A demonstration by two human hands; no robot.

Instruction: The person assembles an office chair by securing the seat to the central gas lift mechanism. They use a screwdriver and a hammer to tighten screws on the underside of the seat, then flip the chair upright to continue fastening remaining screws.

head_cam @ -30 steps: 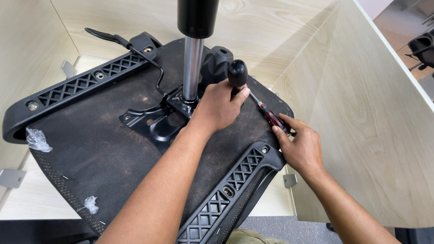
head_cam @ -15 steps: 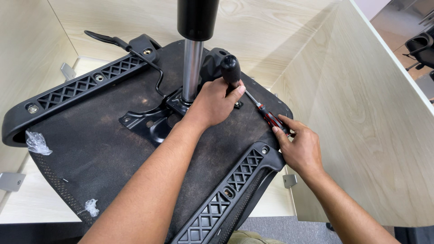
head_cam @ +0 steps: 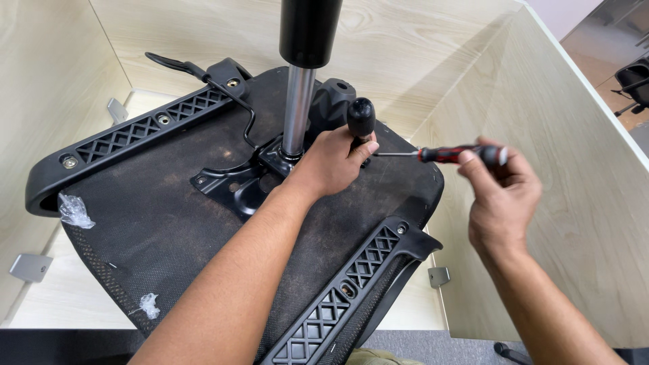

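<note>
Bright, even overhead light is filling the scene, laying only soft shadows under the forearms. Glare is streaking down the chrome gas cylinder (head_cam: 298,108). Wide-angle distortion is bowing the wooden panels (head_cam: 581,169) at the edges, and focus is staying sharp throughout.

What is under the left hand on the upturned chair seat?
The left hand grips a black knob and rests by the metal mechanism plate. The screwdriver tip points beneath it; any screw there is covered by the fingers.

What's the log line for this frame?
left hand: grips knob | right hand: holds screwdriver, tip near knob | seat: upside down, gas cylinder upright
</note>
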